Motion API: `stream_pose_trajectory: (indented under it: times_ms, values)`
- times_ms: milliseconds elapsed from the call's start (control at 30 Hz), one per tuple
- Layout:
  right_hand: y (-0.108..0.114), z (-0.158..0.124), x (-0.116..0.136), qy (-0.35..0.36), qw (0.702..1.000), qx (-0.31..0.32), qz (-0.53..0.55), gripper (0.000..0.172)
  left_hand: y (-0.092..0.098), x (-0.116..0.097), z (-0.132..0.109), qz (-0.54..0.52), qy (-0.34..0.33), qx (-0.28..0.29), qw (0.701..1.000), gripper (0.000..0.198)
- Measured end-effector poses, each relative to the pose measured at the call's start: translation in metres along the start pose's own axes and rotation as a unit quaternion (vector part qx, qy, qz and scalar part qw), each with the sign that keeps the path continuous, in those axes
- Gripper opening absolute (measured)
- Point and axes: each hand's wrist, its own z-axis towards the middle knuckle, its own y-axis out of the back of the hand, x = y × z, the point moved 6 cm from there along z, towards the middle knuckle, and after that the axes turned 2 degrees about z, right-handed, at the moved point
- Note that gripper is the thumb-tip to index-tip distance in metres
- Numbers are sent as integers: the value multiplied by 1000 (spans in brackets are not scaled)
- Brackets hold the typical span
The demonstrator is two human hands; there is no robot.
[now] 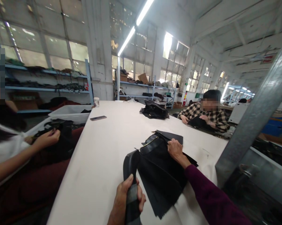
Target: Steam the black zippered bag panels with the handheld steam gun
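My left hand is closed around a folded black leather-like piece, thumb on top and fingers curled round its far side. The piece stands up and bends over at its upper end, beside a stack of black fabric pieces on the white table. A gold-coloured zipper runs along the stack's upper edge. At that edge, my right hand has its fingers bent and pressed together on the black fabric; the fingertips are partly hidden.
Farther back lie a pile of black pieces, a phone and a cup. One person sits left, hand on dark material; another, in a checked shirt, works across the table. A metal post rises at right.
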Motion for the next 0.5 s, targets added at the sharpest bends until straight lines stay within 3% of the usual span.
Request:
stream_pose_trajectory:
  times_ms: [167,333,500]
  values:
    - [19,0,14,60,989,87,105,27,-6,-2,-1,-19,4,39,999,33]
    - [35,-33,45,111,960,164,196,23,-9,-3,-1,-34,-12,70,997,33]
    - [52,-67,75,110,901,176,381,24,-11,-1,-7,-31,-13,71,997,32]
